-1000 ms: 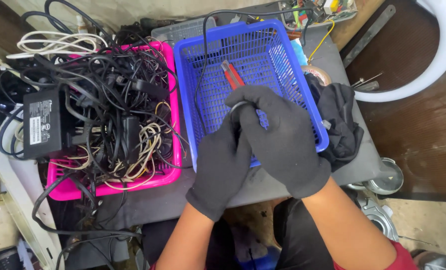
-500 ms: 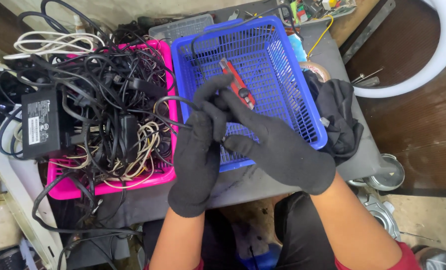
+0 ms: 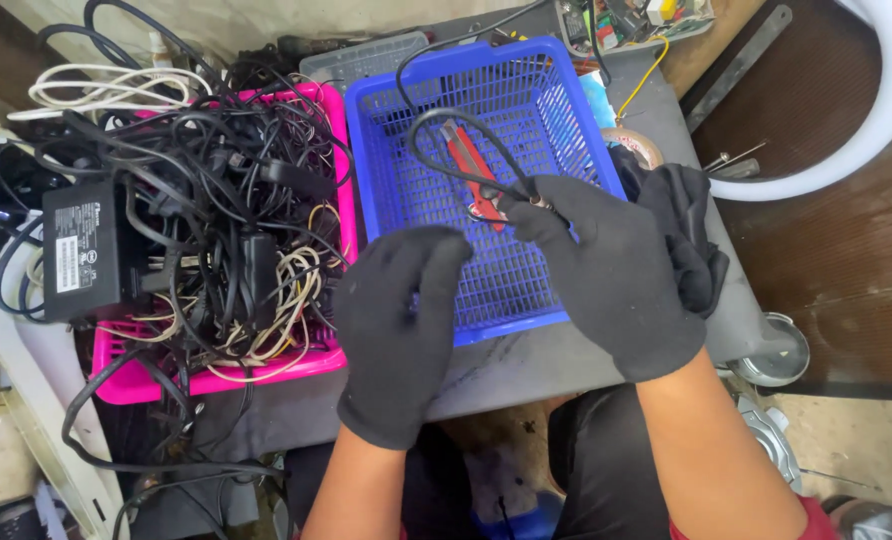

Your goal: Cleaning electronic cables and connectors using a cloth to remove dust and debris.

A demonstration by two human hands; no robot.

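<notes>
My right hand (image 3: 621, 275), in a black glove, pinches a thin black cable (image 3: 446, 135) at its fingertips, approx. over the middle of the blue basket (image 3: 386, 150); the grip sits at the cable end, so the rest arcs up in a loop over the basket and trails off past the far rim. Held high like this, the loop hangs free of the mesh and doesn't snag. My left hand (image 3: 396, 330), also gloved, hovers just beside the near-left corner of the blue basket, fingers curled inward w/ nothing visibly in them; whether it pinches a bit of wire I cannot tell, since the palm side is hidden. A red cutter (image 3: 474, 180) lies flat on the basket floor, under the loop, near the right fingertips and apart from the cable as far as I can see. The pink basket (image 3: 341, 120) stands touching the blue one on the left, heaped w/ tangled black and white cords (image 3: 216, 200) plus a black power adapter (image 3: 81, 250) resting on its left edge. Both baskets sit on the grey counter (image 3: 526, 365), close to its near edge, within easy reach. A black cloth (image 3: 691, 230) is bunched against the right wall of the blue basket, behind my right wrist.
</notes>
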